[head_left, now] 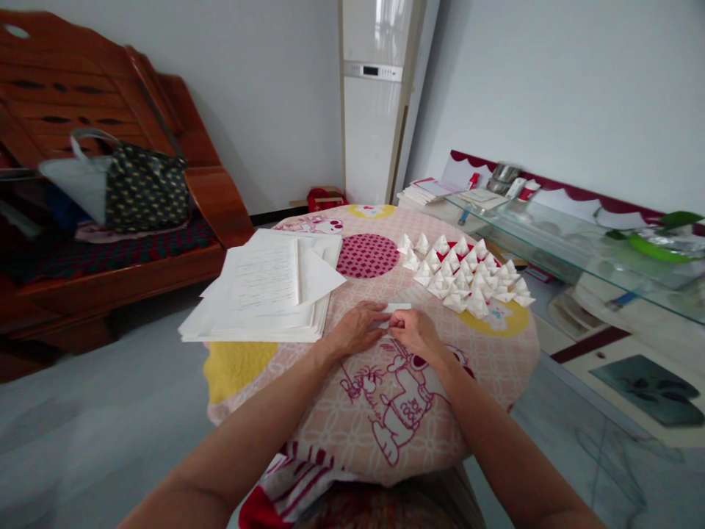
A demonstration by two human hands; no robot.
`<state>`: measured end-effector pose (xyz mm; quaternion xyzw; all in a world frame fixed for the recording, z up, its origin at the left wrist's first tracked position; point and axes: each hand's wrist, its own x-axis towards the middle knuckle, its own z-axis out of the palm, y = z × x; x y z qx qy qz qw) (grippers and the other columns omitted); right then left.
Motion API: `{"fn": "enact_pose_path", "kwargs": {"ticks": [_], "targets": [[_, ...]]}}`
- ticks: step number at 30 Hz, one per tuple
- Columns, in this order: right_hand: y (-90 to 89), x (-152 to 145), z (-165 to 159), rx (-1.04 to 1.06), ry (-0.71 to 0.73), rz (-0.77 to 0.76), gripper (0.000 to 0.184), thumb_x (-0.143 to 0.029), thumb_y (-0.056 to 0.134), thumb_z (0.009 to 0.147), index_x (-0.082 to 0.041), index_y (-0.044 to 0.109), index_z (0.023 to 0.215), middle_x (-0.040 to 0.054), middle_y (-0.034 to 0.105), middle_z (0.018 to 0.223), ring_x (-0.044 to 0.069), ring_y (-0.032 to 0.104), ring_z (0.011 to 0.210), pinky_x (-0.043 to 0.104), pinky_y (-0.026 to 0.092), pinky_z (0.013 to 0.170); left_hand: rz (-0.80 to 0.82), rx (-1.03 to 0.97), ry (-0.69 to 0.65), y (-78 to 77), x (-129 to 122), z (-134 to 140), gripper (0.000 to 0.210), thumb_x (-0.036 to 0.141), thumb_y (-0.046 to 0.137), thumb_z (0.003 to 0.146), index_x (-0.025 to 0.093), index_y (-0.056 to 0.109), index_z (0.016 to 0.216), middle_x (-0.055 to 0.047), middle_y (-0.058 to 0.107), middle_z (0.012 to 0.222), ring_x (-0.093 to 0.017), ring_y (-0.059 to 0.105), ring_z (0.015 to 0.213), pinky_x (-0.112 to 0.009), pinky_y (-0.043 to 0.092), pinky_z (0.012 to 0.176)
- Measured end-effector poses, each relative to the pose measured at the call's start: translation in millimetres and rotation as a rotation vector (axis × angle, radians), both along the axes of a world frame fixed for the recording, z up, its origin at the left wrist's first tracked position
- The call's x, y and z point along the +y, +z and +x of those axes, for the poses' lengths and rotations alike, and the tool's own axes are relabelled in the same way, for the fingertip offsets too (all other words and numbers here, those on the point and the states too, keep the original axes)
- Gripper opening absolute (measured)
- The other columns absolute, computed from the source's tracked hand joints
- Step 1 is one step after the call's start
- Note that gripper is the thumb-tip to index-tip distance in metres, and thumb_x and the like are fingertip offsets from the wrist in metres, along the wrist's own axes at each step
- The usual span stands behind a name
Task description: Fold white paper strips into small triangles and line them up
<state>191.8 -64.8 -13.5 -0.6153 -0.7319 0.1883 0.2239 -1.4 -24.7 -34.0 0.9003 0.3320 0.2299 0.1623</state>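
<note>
A small piece of folded white paper (399, 306) lies on the patterned tablecloth (363, 411), mostly covered by my fingers. My left hand (357, 328) rests on the table with its fingers stretched out, their tips at the paper's left side. My right hand (414, 330) is curled, its fingers pinched on the paper's near side; the tips are hidden. To the right stand several small pointed folded paper pieces (465, 272), set close together. On the left lies a stack of white paper sheets (258, 286), the top one with faint writing.
A glass shelf unit (584, 257) with papers, cups and a green dish stands along the right wall. At the left, a wooden bench (214, 198) carries a dark patterned bag (146, 187). A tall white cabinet unit (371, 125) stands behind the table.
</note>
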Motion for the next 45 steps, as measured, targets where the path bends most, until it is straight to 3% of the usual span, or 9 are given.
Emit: {"fn": "enact_pose_path", "kwargs": {"ticks": [4, 15, 21, 27, 33, 35, 37, 41, 45], "targets": [[4.2, -3, -2, 0.003, -0.02, -0.029, 0.009, -0.016, 0.068, 0.078, -0.021, 0.072, 0.072, -0.0022, 0.066, 0.059, 0.013, 0.057, 0.056, 0.026, 0.033, 0.056, -0.012, 0.026, 0.011, 4.2, -1, -1, 0.044, 0.023, 0.07, 0.085, 0.022, 0.072, 0.128, -0.013, 0.064, 0.141, -0.032, 0.059, 0.132, -0.05, 0.047, 0.113], [1.9, -4, 0, 0.044, -0.013, -0.02, 0.009, -0.019, 0.071, 0.077, -0.021, 0.07, 0.069, -0.0036, 0.066, 0.06, 0.012, 0.055, 0.057, 0.024, 0.034, 0.058, -0.111, 0.065, -0.111, 5.8, 12, -25, 0.058, 0.016, 0.066, 0.083, 0.027, 0.064, 0.14, -0.011, 0.048, 0.158, -0.034, 0.046, 0.144, -0.056, 0.037, 0.12], [2.2, -4, 1, 0.05, -0.011, -0.029, 0.007, -0.019, 0.071, 0.078, -0.021, 0.071, 0.071, -0.0022, 0.067, 0.062, 0.013, 0.057, 0.058, 0.025, 0.035, 0.059, -0.192, 0.116, -0.133, 5.0, 20, -39, 0.062, 0.015, 0.065, 0.083, 0.028, 0.06, 0.143, -0.008, 0.039, 0.164, -0.033, 0.037, 0.149, -0.055, 0.028, 0.125], [2.7, -4, 3, 0.065, 0.001, -0.035, 0.006, -0.017, 0.07, 0.077, -0.02, 0.072, 0.073, -0.0013, 0.069, 0.064, 0.013, 0.058, 0.059, 0.025, 0.036, 0.059, -0.271, 0.114, -0.145, 9.2, 23, -50, 0.072, 0.01, 0.062, 0.078, 0.032, 0.055, 0.146, -0.002, 0.037, 0.165, -0.031, 0.033, 0.152, -0.053, 0.027, 0.126], [-0.1, -5, 8, 0.12, 0.022, -0.034, 0.005, -0.017, 0.07, 0.075, -0.02, 0.072, 0.073, -0.0013, 0.069, 0.065, 0.013, 0.058, 0.061, 0.025, 0.039, 0.061, -0.228, 0.041, -0.112, 14.1, 15, -45, 0.078, 0.006, 0.061, 0.073, 0.025, 0.052, 0.149, -0.008, 0.031, 0.168, -0.034, 0.029, 0.154, -0.055, 0.026, 0.126], [0.8, -6, 8, 0.133, 0.037, -0.033, 0.005, -0.017, 0.07, 0.075, -0.02, 0.071, 0.072, -0.0019, 0.067, 0.063, 0.013, 0.058, 0.06, 0.024, 0.038, 0.06, -0.156, -0.049, -0.061, 17.3, 10, -37, 0.074, 0.005, 0.062, 0.075, 0.023, 0.054, 0.147, -0.01, 0.034, 0.167, -0.033, 0.031, 0.153, -0.055, 0.028, 0.125], [2.1, -7, 8, 0.135, 0.04, -0.035, 0.006, -0.017, 0.07, 0.076, -0.02, 0.07, 0.07, -0.0024, 0.066, 0.061, 0.013, 0.056, 0.058, 0.025, 0.037, 0.059, -0.125, -0.093, -0.061, 19.0, 6, -29, 0.062, 0.009, 0.063, 0.08, 0.021, 0.059, 0.141, -0.013, 0.045, 0.16, -0.03, 0.043, 0.146, -0.053, 0.034, 0.123], [3.0, -7, 7, 0.147, 0.026, -0.033, 0.007, -0.018, 0.069, 0.076, -0.02, 0.07, 0.069, -0.0023, 0.065, 0.059, 0.013, 0.055, 0.057, 0.024, 0.037, 0.058, -0.087, -0.032, -0.11, 14.2, 2, -20, 0.048, 0.026, 0.076, 0.081, 0.02, 0.068, 0.128, -0.014, 0.063, 0.142, -0.029, 0.058, 0.132, -0.052, 0.046, 0.113], [1.2, -6, 9, 0.216, -0.014, 0.003, 0.009, -0.021, 0.067, 0.077, -0.019, 0.07, 0.069, -0.001, 0.066, 0.061, 0.013, 0.056, 0.057, 0.024, 0.038, 0.056, -0.047, -0.008, -0.121, 8.6, 2, -21, 0.042, 0.025, 0.073, 0.085, 0.018, 0.069, 0.126, -0.014, 0.067, 0.136, -0.027, 0.062, 0.128, -0.047, 0.051, 0.109]]}}
